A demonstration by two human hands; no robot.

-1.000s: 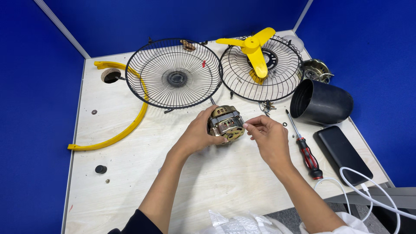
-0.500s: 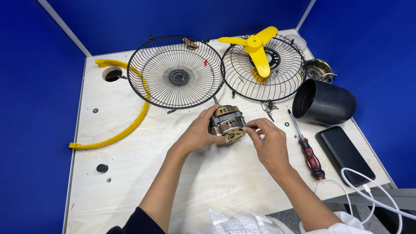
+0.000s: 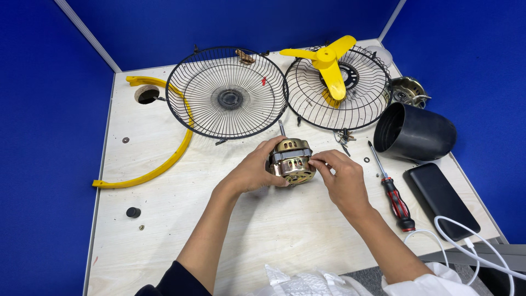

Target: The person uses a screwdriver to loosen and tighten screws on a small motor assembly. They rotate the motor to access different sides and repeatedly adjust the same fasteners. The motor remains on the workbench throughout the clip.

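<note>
At the middle of the tabletop (image 3: 164, 241), from the head view, the left hand (image 3: 255, 170) stays clamped around the brass fan motor (image 3: 291, 160), while the right hand (image 3: 339, 178) has closed in, fingertips pinching its right edge. 2 wire guards (image 3: 227, 93) and a red screwdriver (image 3: 395, 194) lie nearby, unmoved.

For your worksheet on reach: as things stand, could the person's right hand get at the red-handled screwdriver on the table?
Probably yes. The screwdriver lies on bare table just beside the right hand, with nothing between them. But that hand's fingers are on the fan motor, which the left hand holds, so it would have to let go first.
</note>
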